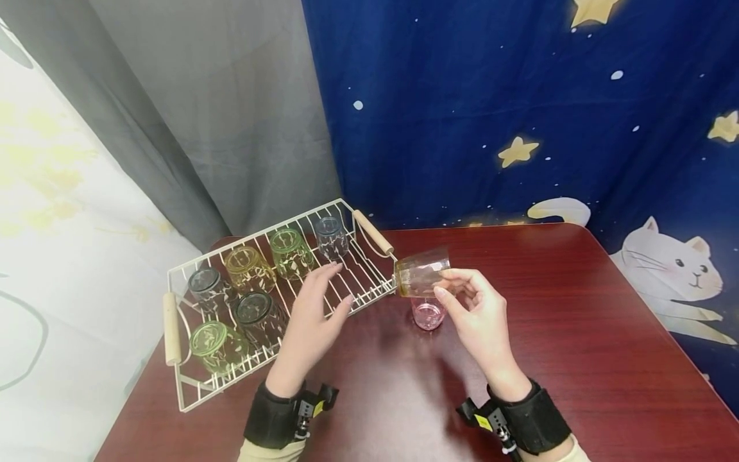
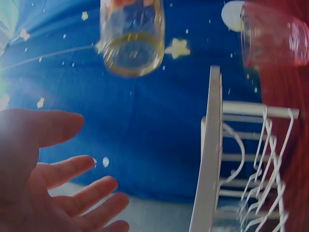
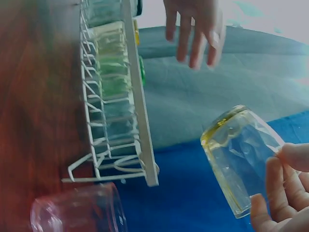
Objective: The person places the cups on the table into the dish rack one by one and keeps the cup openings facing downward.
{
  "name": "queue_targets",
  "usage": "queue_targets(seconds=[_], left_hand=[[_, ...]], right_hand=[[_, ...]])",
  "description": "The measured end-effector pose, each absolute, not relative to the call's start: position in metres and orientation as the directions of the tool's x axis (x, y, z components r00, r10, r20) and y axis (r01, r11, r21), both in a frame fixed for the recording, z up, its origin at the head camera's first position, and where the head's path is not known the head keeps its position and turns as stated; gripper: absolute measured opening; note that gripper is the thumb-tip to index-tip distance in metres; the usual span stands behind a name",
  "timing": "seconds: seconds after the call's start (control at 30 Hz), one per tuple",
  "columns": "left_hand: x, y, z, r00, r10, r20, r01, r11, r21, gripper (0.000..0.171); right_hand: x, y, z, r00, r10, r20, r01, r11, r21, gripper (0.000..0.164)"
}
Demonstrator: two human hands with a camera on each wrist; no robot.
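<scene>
A yellow-tinted glass (image 1: pixel 420 274) lies tilted sideways in the air, its thick base toward the rack. My right hand (image 1: pixel 476 308) pinches it near the rim with thumb and fingers. Below and partly behind it, a pink glass (image 1: pixel 428 316) stands on the table. Over the front side of a white wire dish rack (image 1: pixel 262 364) hovers my left hand (image 1: pixel 314 314), fingers spread and holding nothing. In the right wrist view, the yellow glass (image 3: pixel 241 162) shows clear of the rack and of the pink glass (image 3: pixel 79 210).
Several upside-down glasses stand in the rack, among them a green glass (image 1: pixel 216 346), a yellow glass (image 1: pixel 249 268) and a blue glass (image 1: pixel 331 237). The rack has wooden handles (image 1: pixel 171 328) at both ends. A starry blue curtain (image 1: pixel 462 115) hangs behind the dark red table (image 1: pixel 577 333).
</scene>
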State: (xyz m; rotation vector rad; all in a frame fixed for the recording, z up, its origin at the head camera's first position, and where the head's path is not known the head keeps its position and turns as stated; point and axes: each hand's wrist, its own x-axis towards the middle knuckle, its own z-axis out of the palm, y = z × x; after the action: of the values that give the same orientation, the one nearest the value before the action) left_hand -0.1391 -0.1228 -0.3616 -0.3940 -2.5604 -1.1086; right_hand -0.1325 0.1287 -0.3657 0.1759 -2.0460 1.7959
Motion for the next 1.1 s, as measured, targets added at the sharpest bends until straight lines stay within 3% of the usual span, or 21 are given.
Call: queue_targets(seconds=[0.4, 0.7, 1.1], left_hand=[[-0.137, -0.084, -0.375, -0.923, 0.226, 0.312, 0.385, 0.51, 0.77, 0.069], [-0.139, -0.073, -0.387, -0.939, 0.238, 0.25, 0.331, 0.417, 0.846, 0.073], [-0.138, -0.066, -0.387, -0.937, 0.168, 0.307, 0.346, 0.321, 0.881, 0.062]], right_hand=[[-0.123, 0.112, -0.38, -0.941, 0.199, 0.273, -0.309, -0.184, -0.933, 0.026], [-0.117, 0.105, -0.386, -0.945, 0.123, 0.304, -0.327, -0.274, -0.905, 0.028], [-0.118, 0.099, -0.39, -0.937, 0.073, 0.341, -0.345, -0.328, -0.879, 0.031]])
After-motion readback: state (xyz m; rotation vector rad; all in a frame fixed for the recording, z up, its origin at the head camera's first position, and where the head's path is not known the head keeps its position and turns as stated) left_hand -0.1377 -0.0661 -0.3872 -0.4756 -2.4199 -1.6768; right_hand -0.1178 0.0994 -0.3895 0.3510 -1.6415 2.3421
